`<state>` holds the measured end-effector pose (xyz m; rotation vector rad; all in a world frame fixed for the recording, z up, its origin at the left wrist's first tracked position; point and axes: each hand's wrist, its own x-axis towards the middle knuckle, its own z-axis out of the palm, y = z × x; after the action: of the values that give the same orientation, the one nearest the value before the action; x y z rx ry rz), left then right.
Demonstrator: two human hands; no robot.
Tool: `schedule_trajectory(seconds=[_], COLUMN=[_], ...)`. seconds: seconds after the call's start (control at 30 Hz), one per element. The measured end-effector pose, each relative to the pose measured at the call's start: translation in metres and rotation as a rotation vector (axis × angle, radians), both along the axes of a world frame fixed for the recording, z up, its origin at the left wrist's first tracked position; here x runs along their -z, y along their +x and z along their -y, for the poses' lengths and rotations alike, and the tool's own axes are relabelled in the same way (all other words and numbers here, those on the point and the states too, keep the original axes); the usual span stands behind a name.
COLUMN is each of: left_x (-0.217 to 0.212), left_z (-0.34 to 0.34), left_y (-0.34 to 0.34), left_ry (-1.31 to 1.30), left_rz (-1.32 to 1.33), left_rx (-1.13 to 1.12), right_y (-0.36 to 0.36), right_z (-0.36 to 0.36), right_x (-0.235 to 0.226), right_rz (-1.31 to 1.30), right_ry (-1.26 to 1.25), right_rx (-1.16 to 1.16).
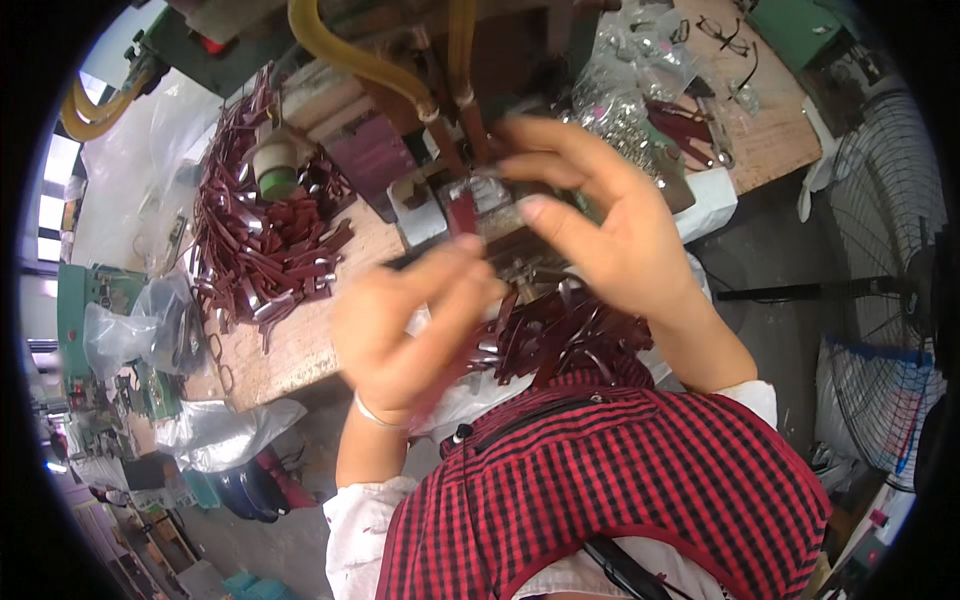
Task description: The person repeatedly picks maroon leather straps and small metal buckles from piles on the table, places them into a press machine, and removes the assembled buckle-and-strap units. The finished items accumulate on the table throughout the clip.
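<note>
My left hand point(408, 325) is closed on a dark red strap point(462, 214), its fingers and thumb pinching it. The strap's far end lies at the metal fixture point(488, 192) of a bench machine, and more of it trails below the hand, blurred. To the right of the fixture my right hand point(625, 225) reaches in with thumb and fingers apart, and nothing shows between them. Two yellow hoses point(372, 66) run down to copper-coloured pieces just above the fixture. Motion smears both hands somewhat.
A big heap of dark red straps point(265, 235) with metal ends covers the bench's left side; more straps point(560, 335) lie at the near edge. Shiny metal parts in clear bags point(625, 110) sit at the back right, near eyeglasses point(722, 38). A caged fan point(880, 270) stands right.
</note>
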<state>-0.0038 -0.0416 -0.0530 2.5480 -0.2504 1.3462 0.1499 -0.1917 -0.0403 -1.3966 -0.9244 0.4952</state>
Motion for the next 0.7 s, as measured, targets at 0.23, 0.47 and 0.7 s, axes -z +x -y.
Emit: schedule_trajectory(seconds=[0.23, 0.47, 0.7], left_x=[0.02, 0.024, 0.021], left_z=[0.003, -0.001, 0.005], left_y=[0.032, 0.033, 0.022], left_ry=[0.156, 0.16, 0.043], left_rz=[0.086, 0.096, 0.021], left_rx=[0.084, 0.105, 0.08], right_y=[0.088, 0.103, 0.093], right_z=[0.035, 0.031, 0.011], right_x=[0.114, 0.112, 0.126], right_rz=[0.979, 0.399, 0.945], right_ry=[-0.468, -0.364, -0.522], right_rx=[0.752, 0.69, 0.748])
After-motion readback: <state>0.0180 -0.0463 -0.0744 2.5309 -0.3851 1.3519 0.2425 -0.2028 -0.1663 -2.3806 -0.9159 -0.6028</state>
